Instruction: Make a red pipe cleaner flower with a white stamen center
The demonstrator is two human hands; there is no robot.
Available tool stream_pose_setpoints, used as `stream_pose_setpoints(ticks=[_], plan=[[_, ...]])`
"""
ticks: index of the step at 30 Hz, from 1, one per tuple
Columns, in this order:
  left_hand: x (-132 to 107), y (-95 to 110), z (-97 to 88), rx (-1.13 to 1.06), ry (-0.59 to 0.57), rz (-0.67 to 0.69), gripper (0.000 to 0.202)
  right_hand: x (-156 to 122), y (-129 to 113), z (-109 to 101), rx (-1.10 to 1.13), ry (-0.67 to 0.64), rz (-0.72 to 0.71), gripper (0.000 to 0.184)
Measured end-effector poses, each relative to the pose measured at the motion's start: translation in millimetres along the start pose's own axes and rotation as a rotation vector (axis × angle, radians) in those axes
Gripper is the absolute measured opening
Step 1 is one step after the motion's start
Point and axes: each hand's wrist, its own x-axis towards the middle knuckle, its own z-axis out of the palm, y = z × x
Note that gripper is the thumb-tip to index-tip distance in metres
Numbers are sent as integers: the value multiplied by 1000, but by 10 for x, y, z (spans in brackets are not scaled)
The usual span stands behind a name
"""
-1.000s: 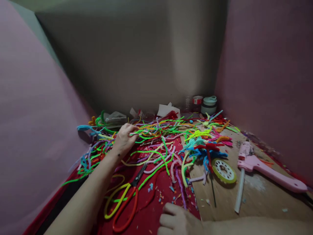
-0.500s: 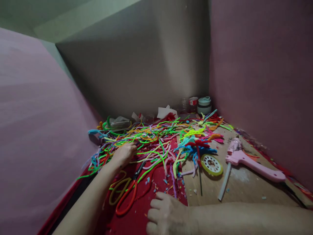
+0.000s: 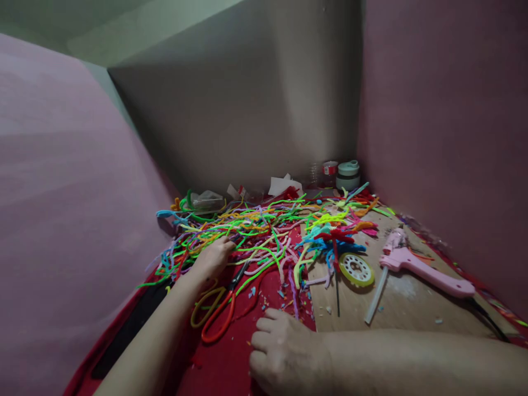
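Note:
My left hand (image 3: 216,257) reaches into a tangled heap of pipe cleaners (image 3: 247,224) in many colours. Its fingers are curled down among the strands, and the fingertips are hidden, so what they grip cannot be seen. Just nearer than this hand lies a pair of scissors (image 3: 220,313) with one orange and one yellowish handle loop, blades pointing into the heap. My right hand (image 3: 282,349) rests on the red cloth (image 3: 231,363), back upward, fingers bent under; whether anything is inside is hidden.
On a wooden board (image 3: 350,313) lie a pink glue gun (image 3: 424,269) with a glue stick, a yellow-rimmed tape roll (image 3: 357,269) and a bunch of short pipe cleaners (image 3: 336,239). A lidded cup (image 3: 348,176) and clear containers stand by the wall. A black flat object (image 3: 136,330) is left.
The view has shifted slightly, moving the scene a little right and up. My left hand stays in the heap and my right hand stays on the cloth.

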Motion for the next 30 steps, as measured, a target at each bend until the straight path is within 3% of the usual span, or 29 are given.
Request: stream_pose_setpoints(ticks=[9, 18, 23, 26, 30], plan=[[254, 72, 194, -45, 241, 69, 31, -14, 14, 0, -6, -1, -6, 21], [633, -10, 184, 5, 496, -66, 49, -26, 81, 284, -45, 150, -65, 29], [681, 27, 311, 44, 410, 29, 41, -61, 123, 470, -61, 193, -99, 28], [564, 93, 422, 47, 332, 136, 33, -66, 123, 544, -78, 248, -77, 32], [411, 120, 512, 19, 270, 247, 30, -50, 114, 541, -62, 216, -59, 36]])
